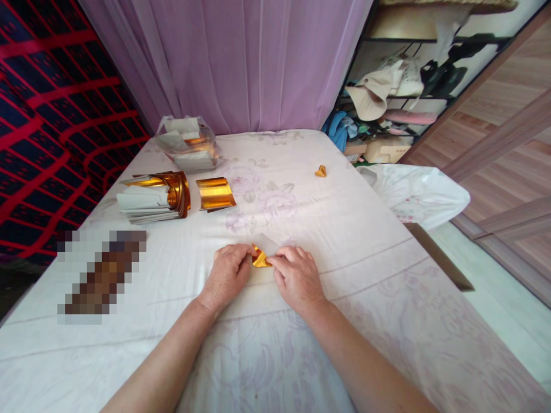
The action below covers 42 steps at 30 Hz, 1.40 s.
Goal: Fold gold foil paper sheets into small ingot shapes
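Note:
Between my two hands, a sheet of gold foil paper (260, 258) is partly folded, low over the tablecloth. My left hand (232, 267) pinches its left edge, fingers curled. At its right side, my right hand (298, 275) grips the paper between thumb and forefinger. A pale translucent flap (267, 241) shows just behind the gold part. Farther back on the right lies a small folded gold paper piece (321, 171). To the left is a short stack of gold foil sheets (215, 194), slightly curved.
A larger bundle of gold and white sheets (159, 198) lies at the left, with a clear plastic bag of sheets (189, 143) behind it. A blurred-out patch (103, 275) covers something at the near left. A white plastic bag (419, 192) hangs beyond the table's right edge, by a shelf (400, 100).

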Tool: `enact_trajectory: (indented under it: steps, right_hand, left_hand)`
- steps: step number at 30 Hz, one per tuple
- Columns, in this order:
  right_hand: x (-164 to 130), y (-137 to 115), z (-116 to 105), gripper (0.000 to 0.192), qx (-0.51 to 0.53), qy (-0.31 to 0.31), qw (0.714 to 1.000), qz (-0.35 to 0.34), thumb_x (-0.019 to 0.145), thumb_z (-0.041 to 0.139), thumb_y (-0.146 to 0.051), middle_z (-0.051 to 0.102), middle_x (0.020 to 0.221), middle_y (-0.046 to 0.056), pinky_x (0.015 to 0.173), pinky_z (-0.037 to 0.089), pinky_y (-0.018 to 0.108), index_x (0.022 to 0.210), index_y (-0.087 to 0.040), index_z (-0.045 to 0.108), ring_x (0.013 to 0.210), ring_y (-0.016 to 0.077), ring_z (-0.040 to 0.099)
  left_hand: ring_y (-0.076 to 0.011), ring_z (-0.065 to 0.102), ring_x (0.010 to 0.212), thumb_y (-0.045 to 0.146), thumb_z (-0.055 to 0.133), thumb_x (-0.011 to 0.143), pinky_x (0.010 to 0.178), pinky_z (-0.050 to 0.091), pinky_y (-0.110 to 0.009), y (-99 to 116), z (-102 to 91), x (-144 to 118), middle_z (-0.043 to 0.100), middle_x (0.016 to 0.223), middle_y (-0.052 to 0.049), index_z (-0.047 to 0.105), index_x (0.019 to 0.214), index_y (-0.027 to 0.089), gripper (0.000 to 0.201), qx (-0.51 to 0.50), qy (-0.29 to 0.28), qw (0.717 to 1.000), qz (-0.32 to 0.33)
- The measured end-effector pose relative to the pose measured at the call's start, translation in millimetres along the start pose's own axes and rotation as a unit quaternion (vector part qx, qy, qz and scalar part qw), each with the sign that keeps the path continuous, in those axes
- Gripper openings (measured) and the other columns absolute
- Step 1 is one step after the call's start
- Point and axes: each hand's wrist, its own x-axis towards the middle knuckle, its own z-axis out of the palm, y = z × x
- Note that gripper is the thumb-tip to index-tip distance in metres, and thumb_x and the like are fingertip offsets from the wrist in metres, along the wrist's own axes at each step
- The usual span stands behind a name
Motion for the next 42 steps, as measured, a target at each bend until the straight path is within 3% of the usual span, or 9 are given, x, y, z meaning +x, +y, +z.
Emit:
enact_trajectory:
  steps: [4, 9, 19, 27, 34, 42]
  right_hand:
    - [0.3, 0.9, -1.3, 0.027, -0.007, -0.01, 1.0, -0.012, 0.083, 0.06, -0.011, 0.067, 0.097, 0.003, 0.077, 0.036, 0.034, 0.1, -0.027, 0.072, 0.091, 0.0206, 0.053]
    - [0.2, 2.0, -2.0, 0.017, -0.003, -0.009, 1.0, -0.015, 0.086, 0.062, -0.02, 0.068, 0.098, 0.003, 0.079, 0.038, 0.034, 0.099, -0.026, 0.072, 0.091, 0.0204, 0.055]
    - [0.8, 12.0, -4.4, 0.013, 0.027, -0.019, 0.999, -0.027, 0.087, 0.064, -0.021, 0.067, 0.096, 0.004, 0.083, 0.044, 0.033, 0.096, -0.024, 0.071, 0.092, 0.0199, 0.057]
    - [0.7, 26.5, -7.5, 0.018, 0.076, -0.033, 0.995, -0.063, 0.087, 0.062, -0.016, 0.066, 0.098, 0.004, 0.083, 0.047, 0.031, 0.101, -0.022, 0.071, 0.092, 0.0177, 0.058]
    - [2.5, 32.2, -7.3, 0.013, 0.081, -0.028, 0.991, -0.106, 0.091, 0.061, -0.021, 0.066, 0.094, 0.005, 0.082, 0.049, 0.032, 0.098, -0.023, 0.071, 0.09, 0.0181, 0.059]
    - [2.6, 31.8, -7.9, 0.017, 0.078, -0.035, 0.992, -0.098, 0.095, 0.053, -0.021, 0.065, 0.095, 0.005, 0.082, 0.048, 0.032, 0.099, -0.021, 0.07, 0.091, 0.019, 0.057]
  left_hand:
    - [-0.0219, 0.06, 0.109, 0.008, 0.044, 0.084, 0.095, 0.046, -0.041, -4.3, 1.8, -1.3, 0.069, 0.116, -0.006, 0.067, 0.111, 0.025, 0.04, 0.042, 0.029, 0.998, 0.034]
    - [-0.0282, 0.046, 0.131, 0.01, 0.046, 0.086, 0.103, 0.037, -0.051, -3.2, 0.6, -1.4, 0.063, 0.131, -0.005, 0.064, 0.121, 0.026, 0.042, 0.102, -0.025, 0.994, 0.043]
    - [-0.0239, 0.058, 0.104, 0.021, 0.056, 0.087, 0.104, 0.031, -0.05, 5.6, -7.2, -2.2, 0.071, 0.107, -0.004, 0.07, 0.104, 0.027, 0.023, 0.13, -0.009, 0.989, 0.069]
    - [-0.024, 0.058, 0.102, 0.024, 0.064, 0.079, 0.108, 0.024, -0.052, 3.3, -8.2, -8.4, 0.069, 0.106, -0.004, 0.068, 0.107, 0.026, 0.028, 0.117, -0.036, 0.988, 0.094]
    - [-0.0215, 0.06, 0.094, 0.032, 0.061, 0.088, 0.103, 0.028, -0.05, -0.5, -6.6, -9.1, 0.07, 0.096, -0.003, 0.07, 0.1, 0.027, 0.016, 0.114, -0.02, 0.986, 0.117]
    - [-0.0205, 0.059, 0.093, 0.032, 0.061, 0.09, 0.102, 0.028, -0.049, -0.7, -4.9, -8.2, 0.068, 0.093, -0.001, 0.071, 0.103, 0.03, 0.016, 0.121, -0.026, 0.984, 0.131]
